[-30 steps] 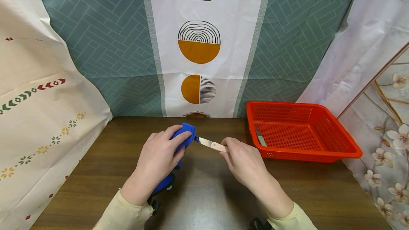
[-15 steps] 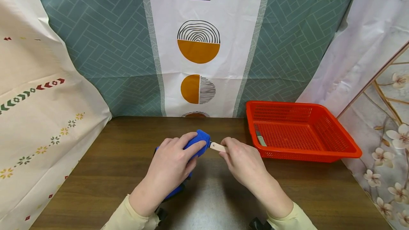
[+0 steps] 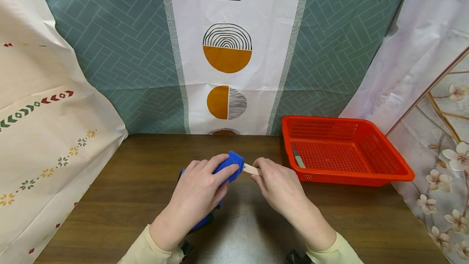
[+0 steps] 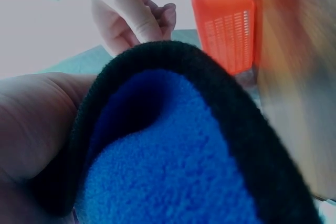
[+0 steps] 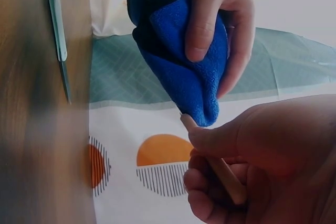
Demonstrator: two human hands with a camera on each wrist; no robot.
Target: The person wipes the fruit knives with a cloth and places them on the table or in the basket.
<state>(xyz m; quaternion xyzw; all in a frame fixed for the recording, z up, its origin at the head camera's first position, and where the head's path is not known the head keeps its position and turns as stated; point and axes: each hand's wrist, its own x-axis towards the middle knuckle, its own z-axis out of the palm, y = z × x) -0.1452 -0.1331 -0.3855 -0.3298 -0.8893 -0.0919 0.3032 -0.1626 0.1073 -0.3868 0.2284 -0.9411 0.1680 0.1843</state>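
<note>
A blue cloth (image 3: 233, 161) with dark edging is bunched in my left hand (image 3: 199, 188), its fingers and thumb pinching it round the blade of a knife (image 3: 251, 169). My right hand (image 3: 281, 184) grips the knife's beige handle (image 5: 224, 174), thumb along its side. Folded cloth covers nearly the whole blade, with its end right at the front of the handle. The loose part of the cloth hangs below my left hand, and in the left wrist view its dark edging (image 4: 163, 51) arches across the picture.
A red plastic basket (image 3: 351, 179) stands at the right of the brown wooden table (image 3: 146, 154), with a pale-handled knife (image 3: 299, 160) inside. Another knife (image 5: 59, 30) lies on the table in the right wrist view. Patterned fabric (image 3: 227, 64) hangs behind.
My left hand and the blue cloth have slid rightward along the blade up to the handle, covering the metal that showed a second ago. My right hand has stayed in place.
</note>
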